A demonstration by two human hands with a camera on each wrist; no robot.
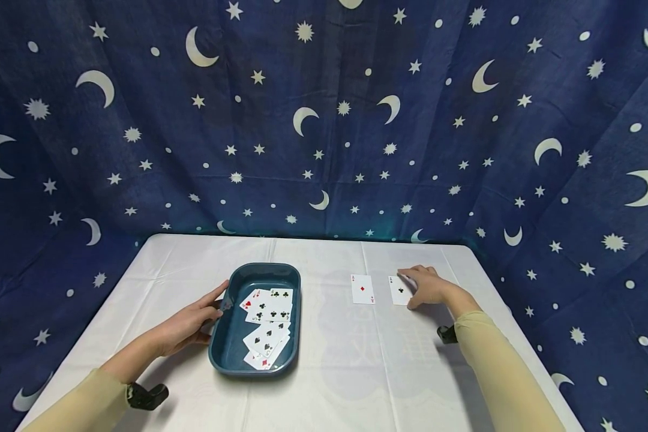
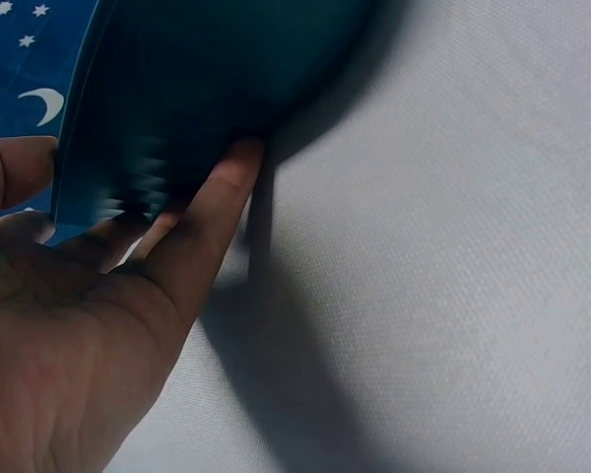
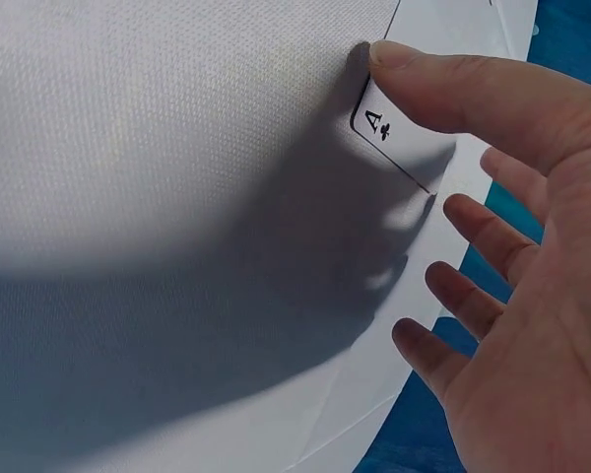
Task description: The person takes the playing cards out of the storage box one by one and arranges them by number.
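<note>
A dark blue rectangular tray [image 1: 297, 312] stands on the left half of the table. My left hand [image 1: 189, 324] holds its left side; in the left wrist view the thumb is at the rim and the other fingers lie against the outer wall [image 2: 207, 69]. Several face-up playing cards [image 1: 267, 339] overlap inside it. On the right, my right hand [image 1: 429, 286] is over an ace of clubs [image 1: 398, 292] lying flat. In the right wrist view the thumb touches the card's edge [image 3: 399, 113] and the other fingers are spread. Left of it lies an ace of diamonds [image 1: 362, 290].
A white cloth covers the table [image 1: 329, 384]. Behind and at both sides hangs a dark blue curtain [image 1: 345, 78] with moons and stars. Black wrist devices sit at the left wrist [image 1: 147, 397] and the right wrist [image 1: 447, 334].
</note>
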